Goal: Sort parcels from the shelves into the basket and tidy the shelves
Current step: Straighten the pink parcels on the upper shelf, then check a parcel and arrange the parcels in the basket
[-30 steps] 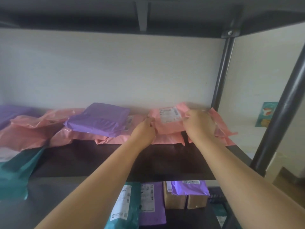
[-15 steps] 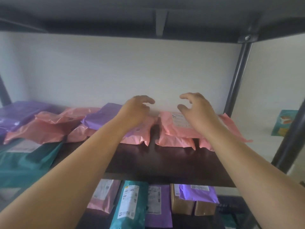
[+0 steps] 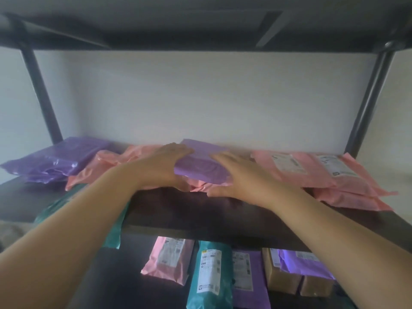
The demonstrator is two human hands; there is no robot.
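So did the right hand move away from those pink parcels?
Yes. The right hand moved left, away from the right shelf post and the labelled pink parcels, onto the purple parcel.

Two teal parcels (image 3: 207, 275), two brown boxes (image 3: 281, 282) — at least four purple parcels (image 3: 200, 161), five pink parcels (image 3: 294, 170).

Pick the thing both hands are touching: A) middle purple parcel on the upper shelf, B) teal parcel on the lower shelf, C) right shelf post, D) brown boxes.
A: the left hand and right hand lie with straight fingers on either end of the purple parcel.
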